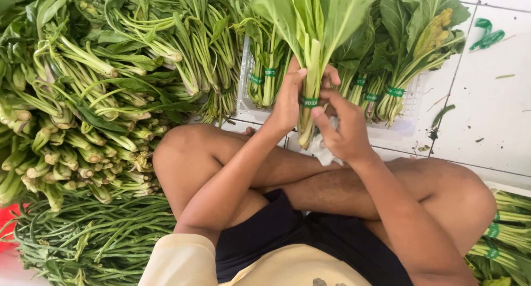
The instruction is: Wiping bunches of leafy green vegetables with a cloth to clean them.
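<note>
Bunch in our hands point(312, 59): smooth, faintly glossy leaves; pale, matt stalks.
Band point(310, 102) between our fingers: green, glossy tape.
Crate point(410, 101) beyond our hands: white plastic mesh.
Floor point(492, 98) right of our right hand: white, slightly shiny tiles.
Shorts point(287, 231) below our arms: dark, matt cloth.

White tiled floor point(498, 98) with dark grout lines, scattered green scraps, bright even daylight
</note>
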